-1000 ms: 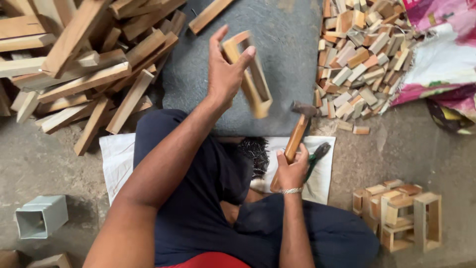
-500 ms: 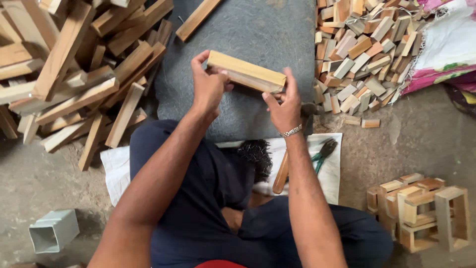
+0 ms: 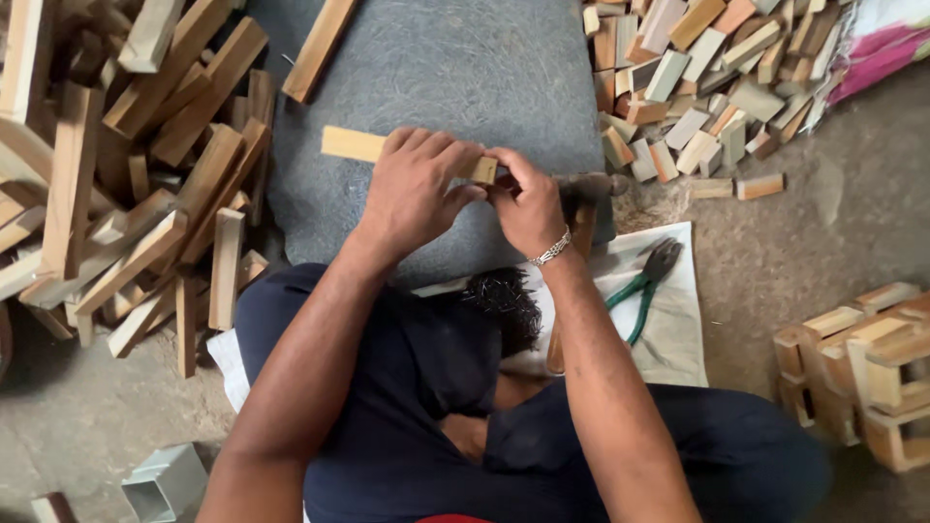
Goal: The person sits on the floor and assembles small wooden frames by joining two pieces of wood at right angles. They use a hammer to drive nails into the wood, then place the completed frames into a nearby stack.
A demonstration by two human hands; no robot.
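On the grey stone slab (image 3: pixel 436 77), both hands pinch a flat wooden strip (image 3: pixel 354 144). Left hand (image 3: pixel 417 189) covers its middle; right hand (image 3: pixel 528 203) nips the 3 o'clock end. Hold it flat and steady, fingers clear of the hammer (image 3: pixel 579 208).

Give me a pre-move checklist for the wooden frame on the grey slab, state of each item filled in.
1. Both hands on frame: left hand covers its middle, right hand pinches its end: ok.
2. Frame over slab: ok.
3. Hammer within reach, beside right hand: ok.
4. Pliers lying on white cloth: ok.
5. Pile of nails near lap: ok.
6. Frame joints tight: cannot tell, hands hide them.
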